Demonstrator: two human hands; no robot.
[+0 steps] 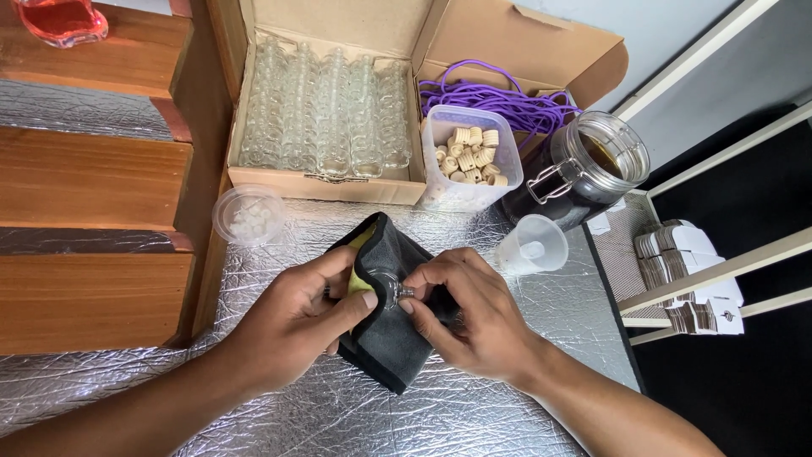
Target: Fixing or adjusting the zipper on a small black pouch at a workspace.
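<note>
At frame centre, the left hand (300,326) pinched a grey cloth (391,338) around a small glass bottle (391,286). The right hand (474,317) gripped its neck; a firm, gentle pinch seemed best.

sm clear glass bottle (391,290) wrapped in dark grey cloth (391,338) w/ yellow lining, mid-table.

A matt dark cloth (391,338) lies on crinkled, shiny foil (474,406), beside clear glass bottles (326,114) in a matt cardboard box (326,184).

Desk (474,406) w/ crinkled silver foil top. Far: cardboard box (326,182), plastic tub (465,190), dark glass jar (584,173). Left: round clear lid (249,214). Right: clear funnel (533,245). Centre-near: dark grey cloth (385,338).
</note>
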